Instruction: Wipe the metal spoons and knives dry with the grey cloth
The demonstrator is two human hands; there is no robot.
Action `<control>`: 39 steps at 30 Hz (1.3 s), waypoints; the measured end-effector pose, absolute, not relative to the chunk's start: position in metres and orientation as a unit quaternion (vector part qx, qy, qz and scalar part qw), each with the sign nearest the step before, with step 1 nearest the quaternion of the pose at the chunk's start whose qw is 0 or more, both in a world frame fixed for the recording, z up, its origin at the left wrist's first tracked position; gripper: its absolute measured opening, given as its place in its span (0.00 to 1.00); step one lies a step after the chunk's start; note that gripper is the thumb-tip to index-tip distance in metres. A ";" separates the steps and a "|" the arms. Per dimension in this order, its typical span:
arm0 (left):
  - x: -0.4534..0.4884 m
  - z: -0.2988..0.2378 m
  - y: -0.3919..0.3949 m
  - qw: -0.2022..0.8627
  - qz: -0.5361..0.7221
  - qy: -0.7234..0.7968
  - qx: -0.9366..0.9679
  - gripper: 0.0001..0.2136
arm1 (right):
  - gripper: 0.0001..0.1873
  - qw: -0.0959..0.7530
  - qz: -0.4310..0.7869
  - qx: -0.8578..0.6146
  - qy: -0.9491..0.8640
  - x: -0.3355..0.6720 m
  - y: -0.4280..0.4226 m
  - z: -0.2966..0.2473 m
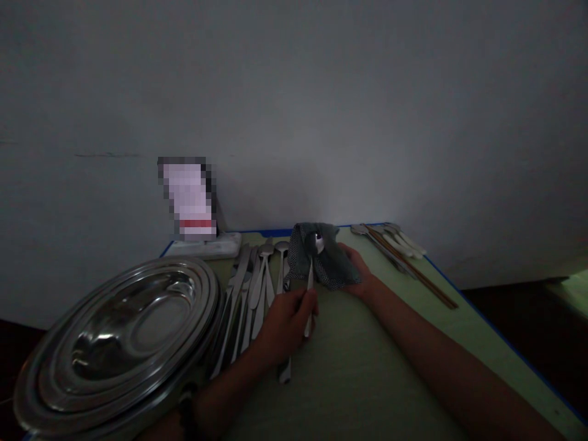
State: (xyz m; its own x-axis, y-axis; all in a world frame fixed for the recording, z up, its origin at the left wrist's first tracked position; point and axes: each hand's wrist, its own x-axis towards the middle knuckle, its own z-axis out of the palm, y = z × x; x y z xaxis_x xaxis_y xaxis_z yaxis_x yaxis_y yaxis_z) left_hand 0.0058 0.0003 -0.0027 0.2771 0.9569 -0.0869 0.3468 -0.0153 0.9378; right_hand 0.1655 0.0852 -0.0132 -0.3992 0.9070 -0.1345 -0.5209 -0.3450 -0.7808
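In the head view, the left hand, in the lower middle of the frame, grips the handle of a shiny metal spoon, its fingers curled around it. The spoon is at the centre, its round bowl uppermost and set against a grey-green checked cloth. The right hand, just right of centre, bears that cloth; its fingers are covered and the light is dim, so I cannot tell how tightly they close or whether they press on the bowl.

The step in hand appears to be wiping the spoon. The next move, as I judge it, calls for folding the cloth over the bowl and rubbing both faces while the left hand steadies the handle.

Left of centre, a row of silvery metal knives and spoons lies beside a stack of oval steel trays at the lower left. Brown wooden chopsticks and white-handled cutlery lie right of centre on the pale green tabletop.
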 end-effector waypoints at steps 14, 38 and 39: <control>0.006 -0.004 0.002 0.371 0.232 0.489 0.754 0.17 | 0.08 0.490 0.723 -0.341 -0.347 0.153 0.080 -0.017; 0.005 -0.003 0.001 0.386 0.224 0.472 0.760 0.17 | 0.05 0.528 0.722 -0.332 -0.300 0.149 0.081 -0.017; 0.005 -0.003 0.001 0.387 0.224 0.472 0.760 0.17 | 0.04 0.531 0.720 -0.335 -0.295 0.149 0.081 -0.017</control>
State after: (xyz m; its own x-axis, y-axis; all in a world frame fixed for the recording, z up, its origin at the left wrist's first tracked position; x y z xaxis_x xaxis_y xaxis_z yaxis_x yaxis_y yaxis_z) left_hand 0.0054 0.0006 -0.0028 0.4534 0.8910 -0.0244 0.5439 -0.2549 0.7995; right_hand 0.1488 0.0807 -0.0171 -0.2122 0.9626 -0.1685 -0.5676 -0.2617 -0.7806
